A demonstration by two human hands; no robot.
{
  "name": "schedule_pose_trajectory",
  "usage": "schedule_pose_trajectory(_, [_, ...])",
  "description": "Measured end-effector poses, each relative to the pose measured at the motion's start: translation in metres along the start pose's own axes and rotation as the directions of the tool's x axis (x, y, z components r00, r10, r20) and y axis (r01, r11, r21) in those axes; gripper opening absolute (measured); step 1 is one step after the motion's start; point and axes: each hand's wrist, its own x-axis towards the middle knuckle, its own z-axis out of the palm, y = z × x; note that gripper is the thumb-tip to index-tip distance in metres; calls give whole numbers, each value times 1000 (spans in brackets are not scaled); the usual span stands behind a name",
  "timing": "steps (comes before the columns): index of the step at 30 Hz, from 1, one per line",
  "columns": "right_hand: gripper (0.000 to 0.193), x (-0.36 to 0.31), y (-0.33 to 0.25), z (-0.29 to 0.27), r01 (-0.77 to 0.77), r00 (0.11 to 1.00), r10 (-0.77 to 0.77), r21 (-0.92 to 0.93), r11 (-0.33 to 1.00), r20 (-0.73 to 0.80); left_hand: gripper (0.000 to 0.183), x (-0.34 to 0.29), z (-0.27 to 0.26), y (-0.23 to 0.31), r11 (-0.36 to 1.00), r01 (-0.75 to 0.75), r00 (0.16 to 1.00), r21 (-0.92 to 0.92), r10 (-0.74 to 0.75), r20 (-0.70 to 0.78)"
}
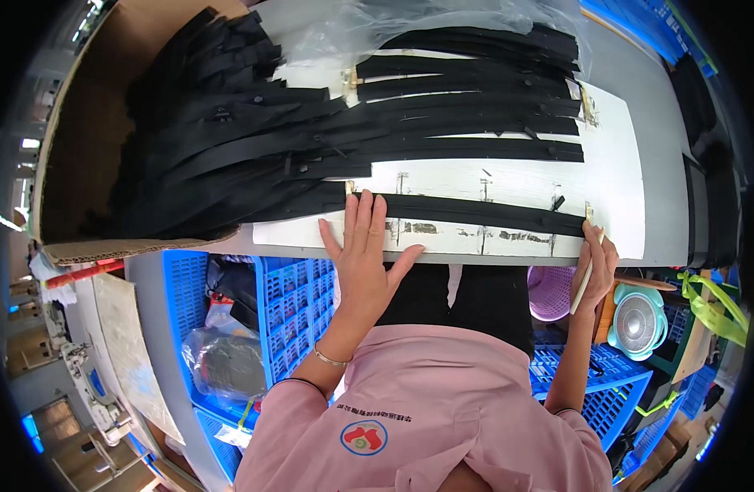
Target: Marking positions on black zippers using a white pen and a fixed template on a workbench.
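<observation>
A long black fabric strip [475,211] lies across a white board [451,238] near the table's front edge. My left hand [361,254] rests flat on the strip and board, fingers spread and thumb pointing right. At the strip's right end, my right hand [597,275] is closed around a slim, whitish pencil-like stick [584,287] that slants down toward me. Its fingertips touch or nearly touch the strip's end. Dark marks and thin lines show on the board. Further back lie several more black strips [475,119], roughly side by side.
A cardboard box [65,139] at the left holds a heap of black strips [221,107]. Clear plastic film [442,25] covers the far side. Below the table are blue crates [287,316], a purple basket [549,295] and a small turquoise fan [638,321].
</observation>
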Motion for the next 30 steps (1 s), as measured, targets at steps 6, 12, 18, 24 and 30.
schedule_pose_trajectory(6, [30,7,-9,-6,-25,998,29,-70,997,53,84,3,2,-5,996,-83,993,21,84,-83])
schedule_pose_trajectory(12, [31,39,-89,-3,-349,937,313,439,828,155,82,0,5,-8,994,-104,987,27,107,-118])
schedule_pose_trajectory(18, [35,74,-169,17,-447,889,150,754,481,432,84,0,8,-7,995,-89,988,35,93,-123])
schedule_pose_trajectory(24, [24,93,-202,43,-621,782,110,755,211,613,85,-1,8,-5,997,-65,990,43,70,-124])
schedule_pose_trajectory(30, [19,85,-217,77,-625,768,63,725,288,637,83,-2,8,-5,998,-48,991,27,51,-122])
